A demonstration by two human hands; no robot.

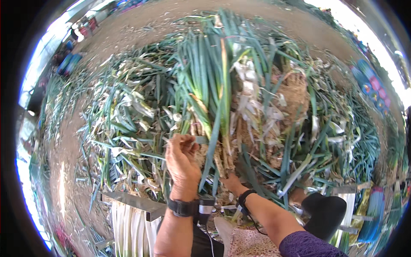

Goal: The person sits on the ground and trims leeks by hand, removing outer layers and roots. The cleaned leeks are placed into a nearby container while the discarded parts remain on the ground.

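Note:
A bunch of long green onions (209, 73) lies pointing away from me in the middle of a heap, with brown, soil-covered root ends towards me. My right hand (233, 183) is closed around the root end of one or more green onions, its fingers partly hidden. Just left of the stalks, my left hand (184, 160) is raised with its fingers curled in. A short, flat grey-green piece (201, 139) sticks out beside those fingers; whether it is a leaf or a blade I cannot tell. One long green leaf hangs down between my hands.
Peeled leaves and trimmings (132, 105) are heaped on both sides. At lower left, white stalks (135, 227) stand by a metal bar (135, 203). Blue and pink bundles (374, 88) lie at far right. My bent knee (327, 212) is at right.

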